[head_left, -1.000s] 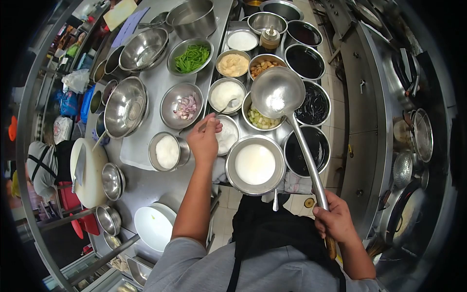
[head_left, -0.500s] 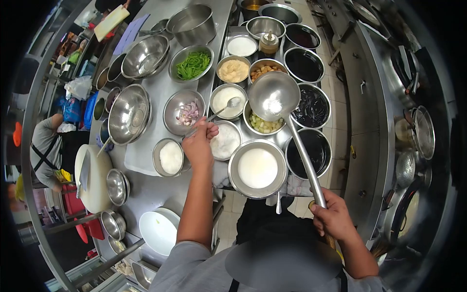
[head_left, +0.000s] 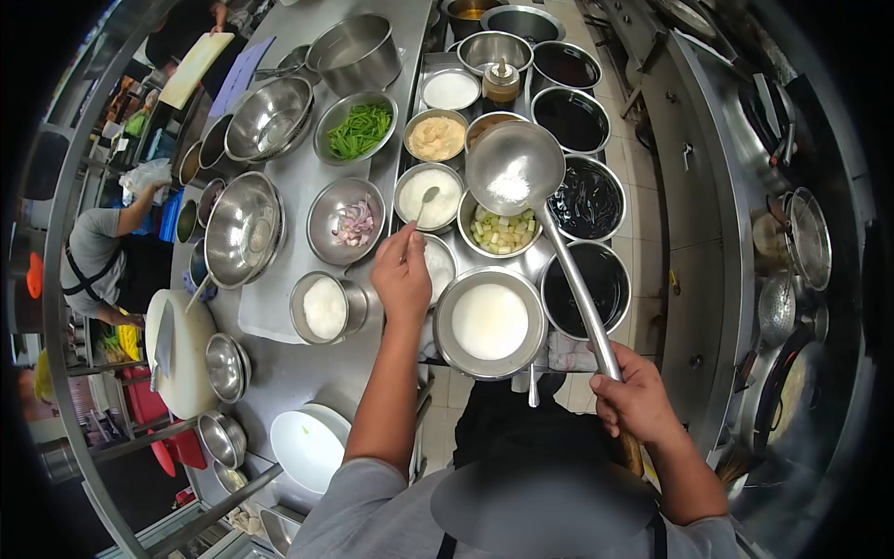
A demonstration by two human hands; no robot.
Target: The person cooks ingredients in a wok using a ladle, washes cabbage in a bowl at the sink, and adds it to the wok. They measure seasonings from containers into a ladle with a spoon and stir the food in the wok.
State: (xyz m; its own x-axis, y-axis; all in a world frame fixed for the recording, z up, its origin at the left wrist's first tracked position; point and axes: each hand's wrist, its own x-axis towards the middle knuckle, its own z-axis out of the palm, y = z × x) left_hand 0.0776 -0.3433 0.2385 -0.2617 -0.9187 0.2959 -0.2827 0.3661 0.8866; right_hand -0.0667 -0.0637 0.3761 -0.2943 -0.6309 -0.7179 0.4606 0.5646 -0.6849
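Closed around the handle of a small spoon (head_left: pixel 429 196), my left hand (head_left: pixel 402 270) is over the near containers. The spoon's bowl is at a metal bowl of white granules (head_left: pixel 430 177); whether it touches them I cannot tell. My right hand (head_left: pixel 638 396) grips the long handle of a large metal ladle (head_left: pixel 514 168). The ladle's broad bowl hangs over the containers and partly covers one at the back. Just below it is a bowl of pale green chopped pieces (head_left: pixel 503 229). A pot of white contents (head_left: pixel 489 321) stands nearest my body.
Dark liquids fill several pots (head_left: pixel 587 289) along the right. Sliced shallots (head_left: pixel 356 222) and cut greens (head_left: pixel 358 132) sit in bowls on the steel counter (head_left: pixel 279 340). Colanders (head_left: pixel 244 228) and a cutting board with a knife (head_left: pixel 191 373) are further left. A co-worker (head_left: pixel 98 252) stands at far left.
My left hand has moved right and nearer, and the spoon's bowl has shifted left over the white granules. The ladle has moved slightly left. The co-worker has reached an arm out.
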